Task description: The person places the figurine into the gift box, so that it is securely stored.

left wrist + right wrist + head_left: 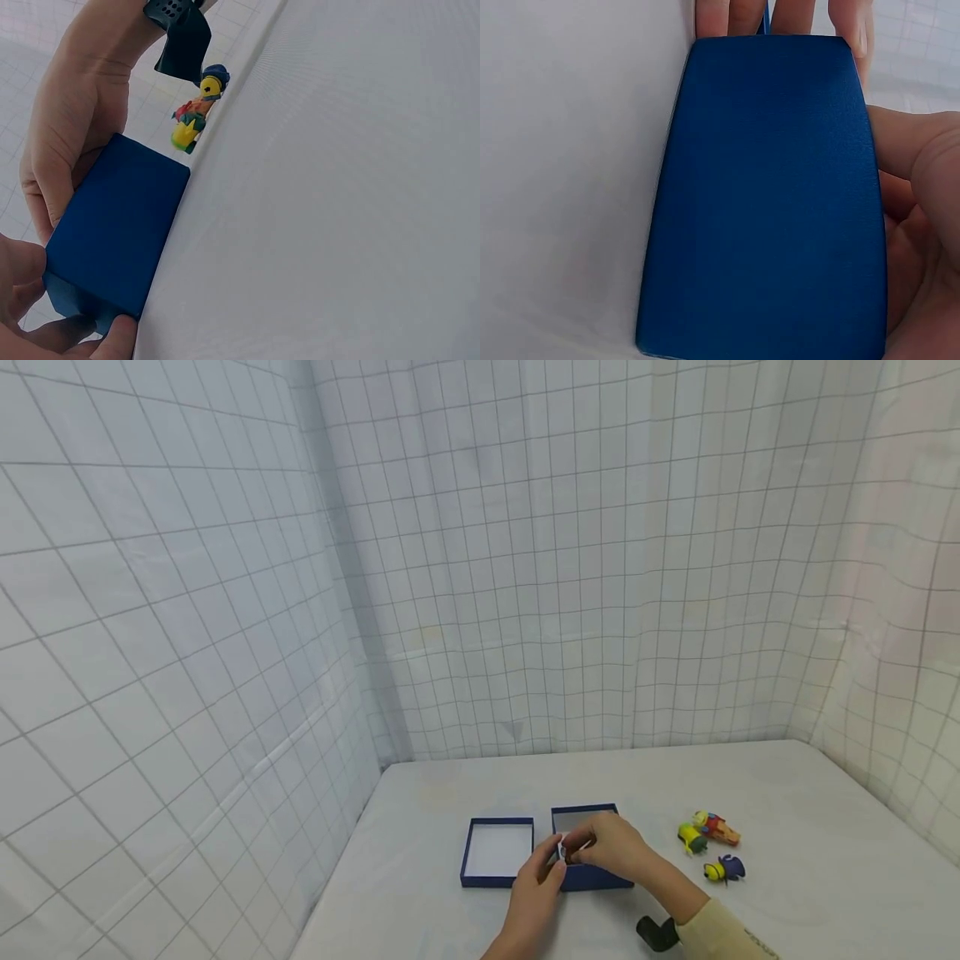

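Observation:
A dark blue box (596,878), white inside, stands with its top open in the middle of the table. Fingers and thumb of my left hand (534,893) grip its left end; the left wrist view shows them around the near corner of the blue wall. From the right, my right hand (615,846) reaches over the front wall, fingers bent down into the left part of the box. At its fingertips is a small dark-red and white thing (567,857), mostly covered by the fingers. The right thumb (904,142) shows above the box wall.
Left of the box lies a shallow blue-edged lid (498,850), white side up. Three small toy figures lie to the right: a red-and-blue one (716,827), a green-and-yellow one (692,838) and one with a purple hat (726,868). A black wrist mount (657,933) hangs under the right forearm.

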The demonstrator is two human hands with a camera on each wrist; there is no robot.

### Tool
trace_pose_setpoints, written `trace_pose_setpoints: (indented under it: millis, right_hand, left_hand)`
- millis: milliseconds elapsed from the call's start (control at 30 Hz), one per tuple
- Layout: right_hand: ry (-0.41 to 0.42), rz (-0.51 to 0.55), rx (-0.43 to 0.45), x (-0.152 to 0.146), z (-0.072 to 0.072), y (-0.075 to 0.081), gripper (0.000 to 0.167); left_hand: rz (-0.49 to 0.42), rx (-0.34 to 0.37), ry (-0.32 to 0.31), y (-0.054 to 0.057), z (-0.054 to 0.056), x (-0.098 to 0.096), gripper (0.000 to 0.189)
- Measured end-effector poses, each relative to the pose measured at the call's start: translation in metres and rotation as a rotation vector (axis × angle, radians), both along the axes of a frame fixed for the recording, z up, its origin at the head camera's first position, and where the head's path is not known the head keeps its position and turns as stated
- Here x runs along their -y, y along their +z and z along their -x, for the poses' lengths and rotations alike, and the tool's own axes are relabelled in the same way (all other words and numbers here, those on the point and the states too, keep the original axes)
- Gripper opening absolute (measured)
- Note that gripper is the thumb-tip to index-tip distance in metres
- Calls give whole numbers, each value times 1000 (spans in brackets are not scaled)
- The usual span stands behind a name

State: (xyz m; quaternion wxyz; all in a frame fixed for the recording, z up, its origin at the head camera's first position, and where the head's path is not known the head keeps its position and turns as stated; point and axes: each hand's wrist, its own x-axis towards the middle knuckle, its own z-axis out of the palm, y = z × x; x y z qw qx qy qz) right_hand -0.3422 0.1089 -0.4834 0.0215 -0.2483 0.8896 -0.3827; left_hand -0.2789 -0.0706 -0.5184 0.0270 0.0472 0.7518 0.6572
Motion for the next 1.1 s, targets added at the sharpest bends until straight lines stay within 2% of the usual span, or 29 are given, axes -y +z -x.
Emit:
trace_pose_setpoints:
  millis: [133,400,633,1000,1100]
  right_hand:
    - [14,2,0,0,1,1,22]
    - [31,3,-13,1,-1,3,38]
    - [54,2,-22,0,-1,0,41]
    - [62,51,-12,-4,-2,2,37]
    - [52,55,-36,-5,-5,6,36]
  left_hand:
    - [-9,6,-6,0,1,1,43]
    - [26,-42,-10,-2,3,1,44]
    - [22,-22,-8,-3,3,2,43]
    - [14,-39,-20,-1,0,1,42]
    - [13,-46,-21,-1,0,1,42]
